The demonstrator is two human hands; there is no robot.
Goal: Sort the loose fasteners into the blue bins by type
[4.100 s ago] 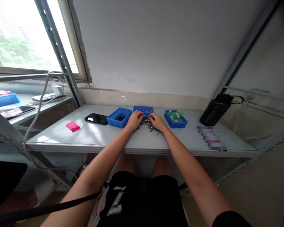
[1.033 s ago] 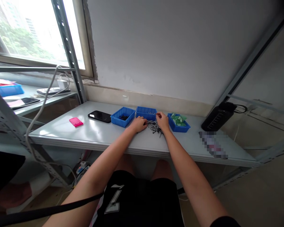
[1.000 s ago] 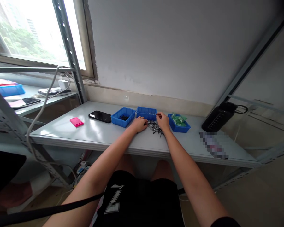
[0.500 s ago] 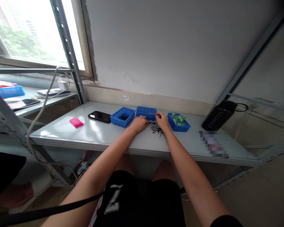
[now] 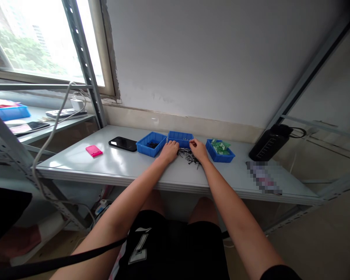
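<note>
My left hand [image 5: 170, 151] lies on the table, its fingers flat, at the left edge of a pile of small, thin metal pieces with dark ends [image 5: 189, 156]. On the pile's other side, my right hand [image 5: 198, 150] has thumb and fingers pinched together near the front of the middle blue bin [image 5: 175, 136]. What the pinch holds is too small to make out. A few shiny thin pieces show inside that bin. To the left stands a blue bin [image 5: 142, 147] of small black parts. Right of my right hand, another blue bin [image 5: 224, 158] contains green-and-clear packets [image 5: 220, 147].
A black phone [image 5: 123, 144] and a pink plastic piece [image 5: 93, 151] lie on the left of the table. A black bottle [image 5: 270, 144] leans at the right, by a blurred flat item [image 5: 264, 179]. Metal shelf posts [image 5: 81, 50] frame both sides.
Both hands have shifted slightly left, and the left hand's fingers sit a little farther from the pile. More of the pile's left edge shows.
</note>
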